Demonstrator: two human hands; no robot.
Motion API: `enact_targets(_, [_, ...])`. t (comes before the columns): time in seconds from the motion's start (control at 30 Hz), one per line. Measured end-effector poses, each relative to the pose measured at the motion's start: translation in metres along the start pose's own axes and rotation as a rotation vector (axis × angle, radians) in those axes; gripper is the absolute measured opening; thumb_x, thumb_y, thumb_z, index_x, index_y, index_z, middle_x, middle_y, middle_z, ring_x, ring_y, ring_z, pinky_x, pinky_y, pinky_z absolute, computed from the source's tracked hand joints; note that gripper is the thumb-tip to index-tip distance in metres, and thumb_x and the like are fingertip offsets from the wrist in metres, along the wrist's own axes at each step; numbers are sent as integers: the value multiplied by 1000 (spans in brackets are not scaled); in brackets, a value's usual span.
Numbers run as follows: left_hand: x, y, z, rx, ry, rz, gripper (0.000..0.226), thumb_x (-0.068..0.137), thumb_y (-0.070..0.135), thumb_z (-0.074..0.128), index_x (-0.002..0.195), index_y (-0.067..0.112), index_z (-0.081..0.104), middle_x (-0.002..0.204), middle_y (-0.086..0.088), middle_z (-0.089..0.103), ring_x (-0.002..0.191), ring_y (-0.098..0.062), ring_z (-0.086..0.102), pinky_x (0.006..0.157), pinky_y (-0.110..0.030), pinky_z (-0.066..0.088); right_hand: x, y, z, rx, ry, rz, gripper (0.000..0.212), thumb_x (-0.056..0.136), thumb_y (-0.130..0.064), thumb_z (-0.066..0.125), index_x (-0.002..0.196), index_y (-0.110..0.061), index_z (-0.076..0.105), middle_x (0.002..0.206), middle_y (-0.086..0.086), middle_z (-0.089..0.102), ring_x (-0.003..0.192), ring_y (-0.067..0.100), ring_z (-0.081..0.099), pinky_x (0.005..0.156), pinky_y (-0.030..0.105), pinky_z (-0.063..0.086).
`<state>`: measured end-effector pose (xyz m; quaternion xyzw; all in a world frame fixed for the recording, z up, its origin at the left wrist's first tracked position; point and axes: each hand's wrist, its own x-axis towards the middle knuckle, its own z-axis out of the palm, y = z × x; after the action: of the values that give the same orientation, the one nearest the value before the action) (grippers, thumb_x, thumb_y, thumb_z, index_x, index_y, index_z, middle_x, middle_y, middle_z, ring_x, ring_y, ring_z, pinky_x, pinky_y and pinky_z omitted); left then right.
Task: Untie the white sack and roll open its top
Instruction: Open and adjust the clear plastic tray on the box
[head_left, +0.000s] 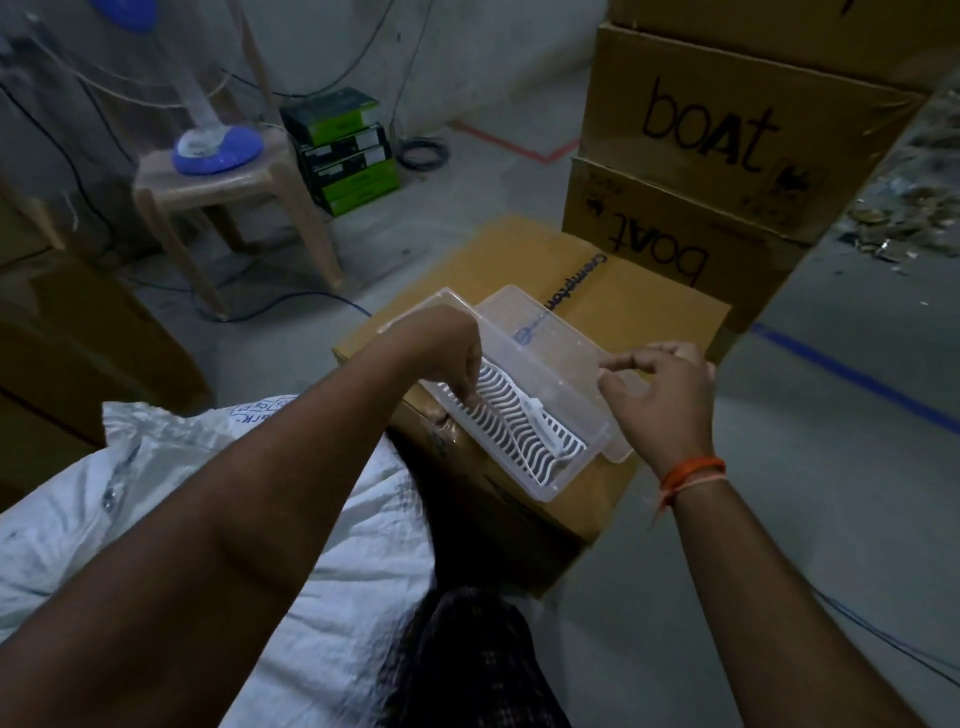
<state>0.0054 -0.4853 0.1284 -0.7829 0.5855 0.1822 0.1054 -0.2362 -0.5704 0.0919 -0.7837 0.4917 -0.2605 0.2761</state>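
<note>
Sack (156, 499) first: the white sack lies low at your left, under your left forearm, slumped against the near side of the cardboard box (639, 332), and neither hand is on it. I can't make out its tied neck from here; the top corner with the printed stamp pokes up near your elbow, and that's all that shows.

Your attention is on the clear plastic tray (587, 447), which sits on the box's top, running from the near-left edge toward the middle, so the box is serving as your workbench at a handy height. Your left hand (447, 353) reaches down into the tray's far end, fingers curled and touching the white ridged insert (519, 421); whether you're pinching it or only pressing on it, I can't tell. Your right hand (660, 395) hovers just beside the clear lid (545, 343), which lies alongside the tray, thumb and forefinger drawn close together as if pinching the lid's rim, though actual contact is not clear.

So the hands are apart, one at each side of the tray, probably steadying it and its lid. By my reading the untying hasn't begun; you'll need both hands free and brought back down left to the sack.

Stacked cartons (727, 156) stand behind the box.
</note>
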Motion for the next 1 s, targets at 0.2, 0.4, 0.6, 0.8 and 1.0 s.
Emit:
enact_targets(0.2, [15,15,19,142,58,-200,65,66,44,99,116,9,76,94,-3,64,88,-23,65,74,-37,57,-9,1,-2,61,-13,-30,12,84,-18,74,93,-23,79,110,-2,46,123,27,44,92,18,22])
enact_targets(0.4, [14,0,16,65,-22,-89,48,71,46,95,103,13,83,90,0,75,83,-18,66,85,-36,59,-13,1,1,60,-66,-50,11,83,-20,76,90,-29,76,111,-5,45,124,25,41,93,19,22])
enact_targets(0.6, [-2,-15,-7,-111,37,114,38,77,39,93,109,21,83,101,9,79,88,-9,71,81,-25,53,-14,3,0,111,-60,-46,12,84,-19,77,94,-26,78,112,-2,47,116,17,38,84,12,18])
enact_targets(0.8, [9,-22,-23,-323,387,111,21,96,36,78,111,22,80,109,2,80,98,-13,74,88,-33,60,-8,28,6,251,19,69,16,84,-19,78,87,-35,76,118,7,59,122,29,54,98,26,39])
enact_targets(1.0, [59,-23,-32,-145,373,91,31,95,29,78,126,23,75,136,-2,73,119,-25,69,92,-36,52,-4,60,22,179,101,291,6,79,-33,81,83,-35,77,122,11,61,117,32,57,89,22,42])
